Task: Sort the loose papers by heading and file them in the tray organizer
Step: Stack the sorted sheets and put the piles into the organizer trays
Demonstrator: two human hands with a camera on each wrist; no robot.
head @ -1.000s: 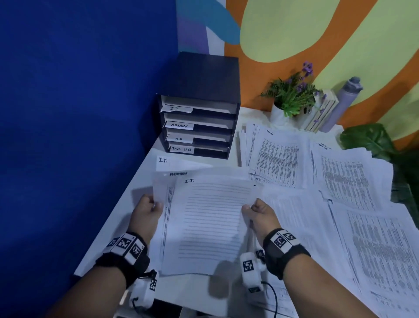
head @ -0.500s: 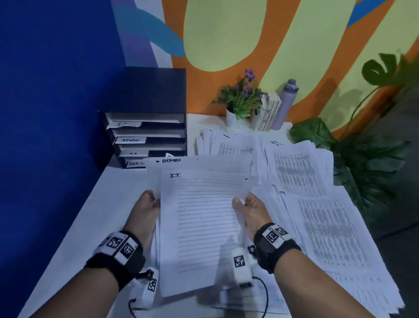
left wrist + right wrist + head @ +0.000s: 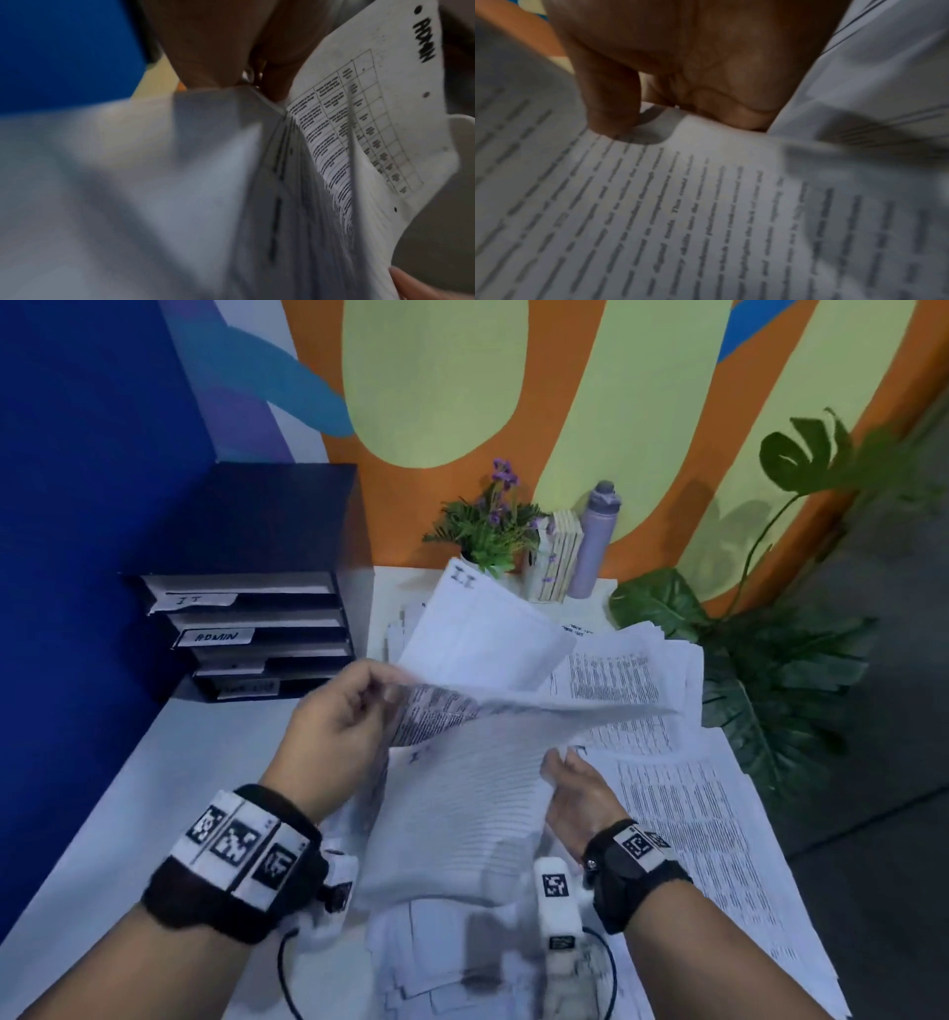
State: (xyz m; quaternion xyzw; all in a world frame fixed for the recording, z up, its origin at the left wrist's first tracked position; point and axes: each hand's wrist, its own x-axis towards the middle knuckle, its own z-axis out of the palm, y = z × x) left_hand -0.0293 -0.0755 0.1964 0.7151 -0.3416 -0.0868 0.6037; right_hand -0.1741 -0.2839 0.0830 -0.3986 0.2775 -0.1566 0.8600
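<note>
At the left of the head view, against the blue wall, a dark tray organizer (image 3: 257, 629) stands on the white table (image 3: 128, 814), its shelves labelled, the upper two reading "I.T" and "ADMIN". Right of it, at the frame's centre, the left hand (image 3: 334, 737) is raised, thumb and fingers pinching the corner of some lifted sheets (image 3: 488, 654); the top one is headed "I.T", and the left wrist view shows one beneath headed "ADMIN" (image 3: 372, 121). Just below them lies a lined page (image 3: 462, 814), tilted up toward the camera. The right hand (image 3: 575, 793) holds that page at its right edge, thumb pressed on the text in the right wrist view. Further right, loose papers (image 3: 693, 814) cover the table in overlapping heaps. At the upper centre stand a flowering plant (image 3: 488, 531), books (image 3: 557, 557) and a lilac bottle (image 3: 595, 536).
</note>
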